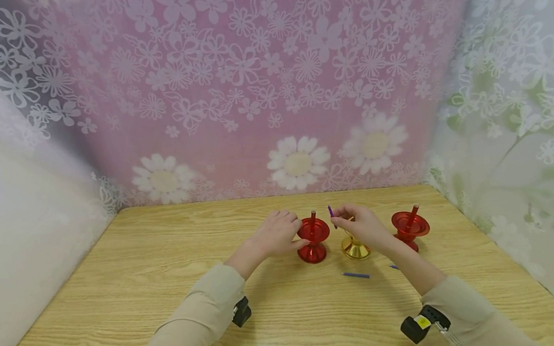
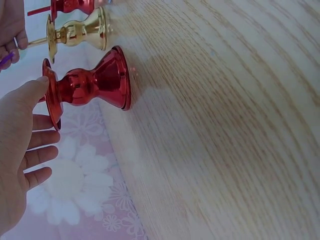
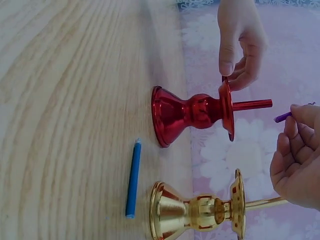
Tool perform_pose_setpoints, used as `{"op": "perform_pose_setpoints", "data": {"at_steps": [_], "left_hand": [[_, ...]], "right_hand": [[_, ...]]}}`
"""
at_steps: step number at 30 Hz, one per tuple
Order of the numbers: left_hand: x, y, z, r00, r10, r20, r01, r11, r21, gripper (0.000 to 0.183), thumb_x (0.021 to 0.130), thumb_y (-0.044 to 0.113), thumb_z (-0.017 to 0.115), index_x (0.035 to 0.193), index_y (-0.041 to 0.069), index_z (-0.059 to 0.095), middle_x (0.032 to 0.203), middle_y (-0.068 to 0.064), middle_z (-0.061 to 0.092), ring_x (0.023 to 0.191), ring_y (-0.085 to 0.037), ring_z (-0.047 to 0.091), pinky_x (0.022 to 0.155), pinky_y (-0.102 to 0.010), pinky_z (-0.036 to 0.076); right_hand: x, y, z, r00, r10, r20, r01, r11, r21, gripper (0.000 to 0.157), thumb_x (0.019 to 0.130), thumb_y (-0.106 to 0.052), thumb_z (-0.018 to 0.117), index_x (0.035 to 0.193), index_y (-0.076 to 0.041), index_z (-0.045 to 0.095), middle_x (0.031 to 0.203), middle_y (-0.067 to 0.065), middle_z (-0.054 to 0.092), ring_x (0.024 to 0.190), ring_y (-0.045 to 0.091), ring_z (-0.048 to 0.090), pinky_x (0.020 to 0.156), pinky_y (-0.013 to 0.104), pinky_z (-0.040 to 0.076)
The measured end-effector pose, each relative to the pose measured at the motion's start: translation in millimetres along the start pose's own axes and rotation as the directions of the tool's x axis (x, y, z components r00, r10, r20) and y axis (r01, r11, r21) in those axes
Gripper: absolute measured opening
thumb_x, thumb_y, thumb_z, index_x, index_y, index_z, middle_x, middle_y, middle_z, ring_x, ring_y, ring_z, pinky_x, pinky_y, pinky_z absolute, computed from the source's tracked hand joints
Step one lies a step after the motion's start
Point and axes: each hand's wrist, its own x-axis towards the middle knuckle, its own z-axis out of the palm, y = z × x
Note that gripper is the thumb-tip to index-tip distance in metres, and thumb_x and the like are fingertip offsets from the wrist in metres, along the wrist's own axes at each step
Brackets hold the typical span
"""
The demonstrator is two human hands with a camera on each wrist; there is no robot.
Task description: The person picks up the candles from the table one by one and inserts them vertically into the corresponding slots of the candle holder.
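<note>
My left hand (image 1: 279,233) grips the dish rim of a red candle holder (image 1: 312,254), thumb on the near side and fingers by the far edge. This holder stands upright on the table, a bare red tube (image 3: 252,105) rising from its dish. Just to its right, my right hand (image 1: 365,228) pinches a slim purple candle (image 1: 330,212) between thumb and fingertips. In the right wrist view the candle's lower end is near the top of the red tube, apart from it. Partly behind my right hand stands a gold candle holder (image 1: 356,249).
A second red candle holder (image 1: 410,225) stands at the right, beyond my right forearm. Two blue candles lie on the wooden table (image 1: 169,275): one candle (image 1: 356,275) in front of the gold holder, another candle (image 1: 394,267) partly hidden by the forearm. Flowered cloth (image 1: 272,88) hangs behind.
</note>
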Motion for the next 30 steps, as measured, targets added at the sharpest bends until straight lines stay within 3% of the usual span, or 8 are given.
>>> {"op": "perform_pose_setpoints", "data": {"at_steps": [12,30], "left_hand": [[0.4,-0.7,0.9,1.0,-0.007,0.007,0.007,1.0,-0.014,0.037,0.091,0.052,0.052,0.091,0.016,0.06,0.094,0.003,0.058,0.089,-0.016,0.05,0.076,-0.029,0.037],[-0.3,-0.1,1.2,1.0,0.003,-0.01,-0.002,1.0,0.023,0.039,0.091,0.053,0.051,0.095,0.016,0.061,0.098,0.002,0.06,0.095,-0.018,0.053,0.08,-0.031,0.038]], "right_hand": [[18,-15,5.8,0.994,-0.023,-0.11,0.018,0.999,-0.042,0.022,0.093,-0.022,0.059,0.102,-0.003,0.063,0.091,0.007,0.065,0.084,0.021,0.056,0.071,0.032,0.043],[34,-17,14.0,0.985,-0.093,-0.144,0.092,0.996,-0.008,0.011,0.09,-0.014,0.061,0.093,-0.004,0.062,0.085,0.01,0.065,0.08,0.021,0.057,0.069,0.032,0.044]]}}
